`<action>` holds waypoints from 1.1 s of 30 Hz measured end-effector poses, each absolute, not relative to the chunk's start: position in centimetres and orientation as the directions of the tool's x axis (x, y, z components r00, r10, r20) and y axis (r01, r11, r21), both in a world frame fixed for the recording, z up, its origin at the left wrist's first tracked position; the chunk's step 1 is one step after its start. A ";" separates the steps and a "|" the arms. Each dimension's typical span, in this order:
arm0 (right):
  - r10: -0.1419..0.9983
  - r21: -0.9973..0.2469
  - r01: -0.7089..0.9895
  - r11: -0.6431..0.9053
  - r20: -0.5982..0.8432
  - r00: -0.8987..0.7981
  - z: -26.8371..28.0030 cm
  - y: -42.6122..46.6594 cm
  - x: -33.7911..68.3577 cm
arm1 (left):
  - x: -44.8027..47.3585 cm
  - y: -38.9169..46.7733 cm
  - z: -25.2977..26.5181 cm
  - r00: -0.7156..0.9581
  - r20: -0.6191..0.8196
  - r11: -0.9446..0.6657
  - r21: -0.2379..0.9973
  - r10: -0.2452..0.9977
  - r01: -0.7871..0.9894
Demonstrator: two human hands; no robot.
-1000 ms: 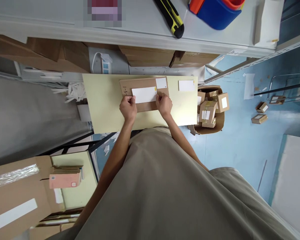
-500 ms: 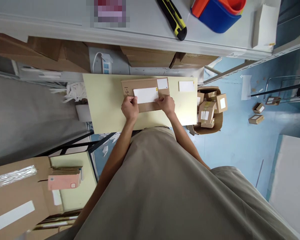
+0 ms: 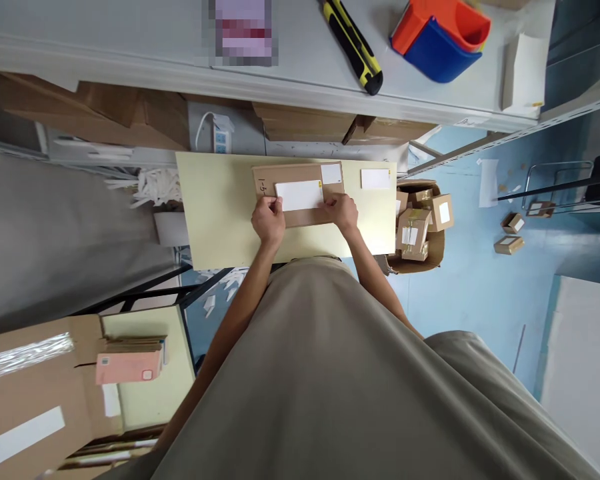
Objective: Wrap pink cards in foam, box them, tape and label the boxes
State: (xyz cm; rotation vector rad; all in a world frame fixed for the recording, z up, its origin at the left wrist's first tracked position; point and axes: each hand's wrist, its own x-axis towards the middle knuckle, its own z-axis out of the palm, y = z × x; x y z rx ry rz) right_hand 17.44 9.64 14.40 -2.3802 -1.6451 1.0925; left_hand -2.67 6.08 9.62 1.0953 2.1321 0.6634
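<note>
On the pale yellow tabletop (image 3: 220,227) lies a flat brown cardboard package (image 3: 300,218) with handwriting at its left end and a smaller white label (image 3: 331,173) at its upper right. A white rectangular label (image 3: 299,195) with a yellow mark rests over the package's middle. My left hand (image 3: 269,220) is closed, its thumb and finger pinching the label's lower left edge. My right hand (image 3: 343,212) is closed too, fingertips at the label's lower right corner. Right of the package lies another white label (image 3: 375,179).
A grey shelf (image 3: 155,73) above the table carries a yellow-black box cutter (image 3: 353,47) and an orange-blue tape dispenser (image 3: 440,50). At the right stands an open carton (image 3: 436,252) of small boxes. Pink-fronted packets (image 3: 129,368) lie at lower left beside a large carton (image 3: 25,380).
The whole view has shifted slightly, so the table and hands appear a little further right and lower. Both hands stay at the label's edges; the label lies nearly the same on the package.
</note>
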 end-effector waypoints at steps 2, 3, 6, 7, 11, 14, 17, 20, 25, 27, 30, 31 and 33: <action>0.819 -0.386 0.816 -0.430 -0.546 0.174 14.8 9.2 18.2 | -2.6 6.0 9.7 -0.447 -0.305 0.520 0.682 0.841 0.514; 0.814 -0.378 0.820 -0.429 -0.555 0.170 15.0 9.4 18.6 | -2.6 6.0 9.8 -0.448 -0.303 0.519 0.682 0.841 0.514; 0.792 -0.390 0.827 -0.405 -0.601 0.104 15.1 10.7 19.3 | -2.5 6.0 10.0 -0.452 -0.296 0.517 0.686 0.841 0.512; 0.780 -0.404 0.825 -0.395 -0.622 0.069 15.1 11.2 19.5 | -2.5 6.0 10.1 -0.453 -0.295 0.516 0.688 0.841 0.511; 0.775 -0.425 0.818 -0.389 -0.631 0.040 15.0 12.5 19.4 | -2.5 6.0 10.4 -0.447 -0.313 0.526 0.682 0.838 0.509; 0.812 -0.414 0.810 -0.416 -0.570 0.126 14.7 13.2 18.5 | -2.5 6.0 10.5 -0.432 -0.329 0.528 0.679 0.840 0.510; 0.825 -0.411 0.784 -0.465 -0.522 0.216 14.2 14.2 17.3 | -2.5 6.1 10.5 -0.430 -0.322 0.522 0.682 0.843 0.513; 0.833 -0.426 0.759 -0.492 -0.485 0.267 14.0 14.8 16.2 | -2.5 6.0 10.5 -0.439 -0.309 0.518 0.683 0.844 0.514; 0.847 -0.431 0.775 -0.463 -0.474 0.243 14.4 12.7 15.8 | -2.5 6.0 10.8 -0.437 -0.326 0.529 0.681 0.838 0.506; 0.833 -0.396 0.810 -0.433 -0.519 0.192 14.6 11.6 16.0 | -2.5 6.1 10.9 -0.433 -0.343 0.538 0.679 0.834 0.499; 0.815 -0.361 0.839 -0.406 -0.559 0.154 14.5 11.5 16.0 | -2.5 6.1 10.9 -0.425 -0.357 0.545 0.674 0.832 0.499; 0.821 -0.369 0.838 -0.402 -0.551 0.151 14.4 12.0 15.8 | -2.5 6.1 10.9 -0.423 -0.358 0.544 0.674 0.832 0.500; 0.845 -0.410 0.822 -0.394 -0.513 0.150 14.1 13.3 15.3 | -2.5 6.1 10.9 -0.421 -0.357 0.542 0.674 0.834 0.502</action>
